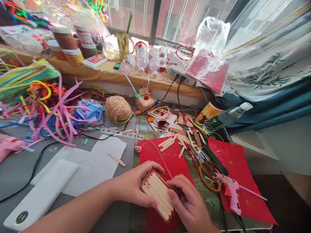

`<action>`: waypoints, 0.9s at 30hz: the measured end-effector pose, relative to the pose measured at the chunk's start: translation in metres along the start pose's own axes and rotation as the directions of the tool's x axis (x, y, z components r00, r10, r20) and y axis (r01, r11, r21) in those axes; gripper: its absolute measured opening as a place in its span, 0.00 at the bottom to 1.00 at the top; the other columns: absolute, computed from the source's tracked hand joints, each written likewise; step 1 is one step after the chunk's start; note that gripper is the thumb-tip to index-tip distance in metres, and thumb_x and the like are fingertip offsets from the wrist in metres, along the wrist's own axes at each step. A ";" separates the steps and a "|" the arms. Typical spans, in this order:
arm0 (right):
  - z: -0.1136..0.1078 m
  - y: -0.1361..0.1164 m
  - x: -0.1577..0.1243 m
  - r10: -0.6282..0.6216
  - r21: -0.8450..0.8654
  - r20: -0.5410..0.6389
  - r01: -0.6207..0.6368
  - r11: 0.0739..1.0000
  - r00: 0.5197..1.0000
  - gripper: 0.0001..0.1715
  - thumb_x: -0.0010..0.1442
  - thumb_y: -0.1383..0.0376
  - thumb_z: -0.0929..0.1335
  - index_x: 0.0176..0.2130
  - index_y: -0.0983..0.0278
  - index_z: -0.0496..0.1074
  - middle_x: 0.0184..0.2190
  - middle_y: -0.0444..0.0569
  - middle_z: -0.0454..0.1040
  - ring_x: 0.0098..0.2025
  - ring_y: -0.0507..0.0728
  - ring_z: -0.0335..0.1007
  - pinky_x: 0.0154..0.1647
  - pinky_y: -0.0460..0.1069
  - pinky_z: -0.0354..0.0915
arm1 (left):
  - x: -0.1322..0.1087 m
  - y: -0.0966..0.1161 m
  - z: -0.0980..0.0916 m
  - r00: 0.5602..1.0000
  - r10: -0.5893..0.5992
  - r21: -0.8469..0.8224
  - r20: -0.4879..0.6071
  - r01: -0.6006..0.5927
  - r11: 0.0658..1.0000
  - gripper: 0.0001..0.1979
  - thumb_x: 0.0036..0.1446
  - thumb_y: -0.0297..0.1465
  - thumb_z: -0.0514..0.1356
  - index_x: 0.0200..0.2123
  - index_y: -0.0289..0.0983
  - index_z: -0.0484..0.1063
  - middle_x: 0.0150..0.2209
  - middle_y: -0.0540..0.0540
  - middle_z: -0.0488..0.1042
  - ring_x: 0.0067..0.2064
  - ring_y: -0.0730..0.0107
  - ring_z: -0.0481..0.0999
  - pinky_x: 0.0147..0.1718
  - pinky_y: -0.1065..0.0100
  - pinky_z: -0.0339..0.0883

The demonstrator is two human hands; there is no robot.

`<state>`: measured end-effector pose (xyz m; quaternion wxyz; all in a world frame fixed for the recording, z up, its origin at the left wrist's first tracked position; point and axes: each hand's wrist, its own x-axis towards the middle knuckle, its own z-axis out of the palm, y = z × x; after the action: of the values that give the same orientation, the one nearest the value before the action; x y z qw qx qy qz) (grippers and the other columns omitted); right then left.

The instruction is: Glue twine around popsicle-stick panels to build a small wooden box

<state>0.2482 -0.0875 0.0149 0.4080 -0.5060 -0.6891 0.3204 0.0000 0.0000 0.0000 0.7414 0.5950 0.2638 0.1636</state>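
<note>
Between my two hands is a small box faced with popsicle sticks, tilted so the row of sticks faces up at me. Red edging shows around the sticks. My left hand wraps its left side, thumb along the lower edge and fingers over the top. My right hand grips the right side, its thumb on the sticks and its index finger at the upper right corner. A thin twine runs from near the right fingers up to a pink flower. Beneath lies a red sheet.
Loose popsicle sticks, scissors and a pink glue gun lie at the right. A twine ball, white paper and a long white device are left. A water bottle leans behind; black cords cross the table.
</note>
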 end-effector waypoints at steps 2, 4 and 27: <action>-0.006 -0.001 0.006 0.021 -0.025 -0.023 -0.022 0.999 1.000 0.08 0.72 0.67 0.70 0.49 0.56 0.78 0.40 0.46 0.79 0.42 0.55 0.79 0.44 0.46 0.73 | 0.001 -0.006 0.002 0.999 -0.017 -0.061 0.033 0.019 0.998 0.43 0.46 0.34 0.80 0.62 0.46 0.65 0.52 0.47 0.76 0.47 0.62 0.78 0.42 0.68 0.74; -0.014 -0.002 0.013 0.027 -0.049 -0.034 -0.029 0.998 0.999 0.07 0.72 0.67 0.70 0.48 0.56 0.78 0.40 0.46 0.80 0.42 0.55 0.79 0.44 0.47 0.74 | 0.001 -0.009 0.003 0.999 -0.004 -0.091 0.041 0.008 0.996 0.41 0.49 0.38 0.79 0.62 0.46 0.65 0.50 0.47 0.76 0.47 0.61 0.78 0.43 0.67 0.74; -0.143 0.067 -0.111 0.244 -0.452 -0.465 -0.465 0.761 0.851 0.19 0.69 0.48 0.70 0.47 0.59 0.81 0.47 0.58 0.84 0.49 0.71 0.82 0.51 0.61 0.77 | 0.027 0.016 0.010 0.900 -0.165 -0.264 -0.403 0.058 0.963 0.26 0.54 0.55 0.73 0.37 0.37 0.82 0.45 0.40 0.86 0.48 0.55 0.82 0.46 0.64 0.72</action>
<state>0.4218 -0.1706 -0.0027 0.3005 -0.7766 -0.5483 0.0777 0.0285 0.0105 0.0118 0.7429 0.4333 0.4289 0.2764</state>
